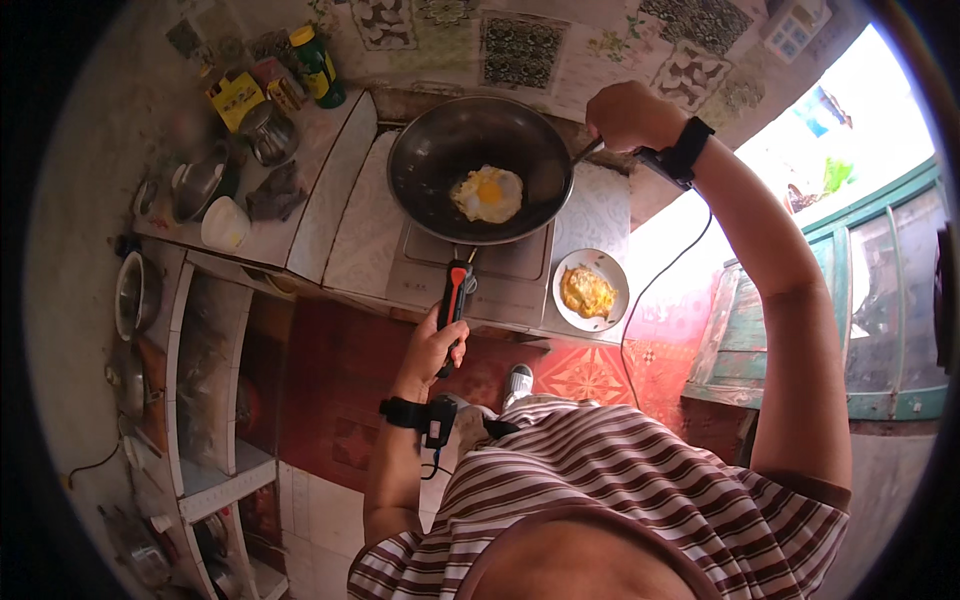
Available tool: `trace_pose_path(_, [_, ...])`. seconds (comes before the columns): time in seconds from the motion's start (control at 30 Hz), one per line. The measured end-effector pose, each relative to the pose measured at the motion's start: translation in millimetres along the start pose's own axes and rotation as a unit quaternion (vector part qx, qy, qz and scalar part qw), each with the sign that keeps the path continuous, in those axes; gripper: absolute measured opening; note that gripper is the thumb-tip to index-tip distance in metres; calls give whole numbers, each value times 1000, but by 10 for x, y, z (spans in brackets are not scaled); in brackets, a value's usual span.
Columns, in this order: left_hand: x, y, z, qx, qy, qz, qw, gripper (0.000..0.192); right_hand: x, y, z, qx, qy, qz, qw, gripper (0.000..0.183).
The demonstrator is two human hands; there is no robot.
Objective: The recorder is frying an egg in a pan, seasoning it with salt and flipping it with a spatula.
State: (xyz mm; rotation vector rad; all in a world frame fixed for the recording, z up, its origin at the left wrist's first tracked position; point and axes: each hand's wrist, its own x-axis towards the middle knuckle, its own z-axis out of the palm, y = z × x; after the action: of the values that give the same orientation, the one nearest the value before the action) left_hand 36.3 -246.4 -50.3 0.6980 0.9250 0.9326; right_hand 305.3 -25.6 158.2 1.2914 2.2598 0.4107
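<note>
A dark wok (pixel 427 165) is over the induction cooktop (pixel 495 292); I cannot tell whether its base touches it. Inside lies a fried egg (pixel 489 196) with a whole-looking orange yolk. My left hand (pixel 437 345) grips the wok's black and red long handle (pixel 453 296) at the near side. At the far right of the rim, my right hand (pixel 634 120) is closed around a dark thin handle (pixel 589 151). Whether that belongs to the wok or to a utensil is hidden. A white plate (pixel 616 309) with a cooked egg (pixel 587 291) on it stands right of the cooktop.
On the raised counter at left are a white cup (pixel 225 224), metal pots (pixel 268 133), a dark crumpled bag (pixel 277 192), a yellow box (pixel 236 101) and a green bottle (pixel 318 69) with a yellow cap. A tiled shelf (pixel 229 480) is below. A green window frame (pixel 892 225) is at right.
</note>
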Motion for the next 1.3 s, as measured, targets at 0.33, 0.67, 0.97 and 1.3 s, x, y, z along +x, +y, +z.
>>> trace_pose_path(0.33, [161, -4, 3, 1, -19, 6, 1000, 22, 14, -403, 250, 149, 44, -92, 984, 18])
trace_pose_path(0.67, [176, -17, -11, 4, -15, -7, 1000, 23, -65, -877, 19, 96, 29, -89, 991, 19])
trace_pose_path(0.97, [176, -50, -56, 8, -14, -12, 1000, 29, -304, -418, 430, 143, 91, -72, 983, 14])
trace_pose_path(1.3, [174, -6, -42, 27, -7, -26, 999, 30, -227, -392, 1028, 226, 80, 26, 971, 17])
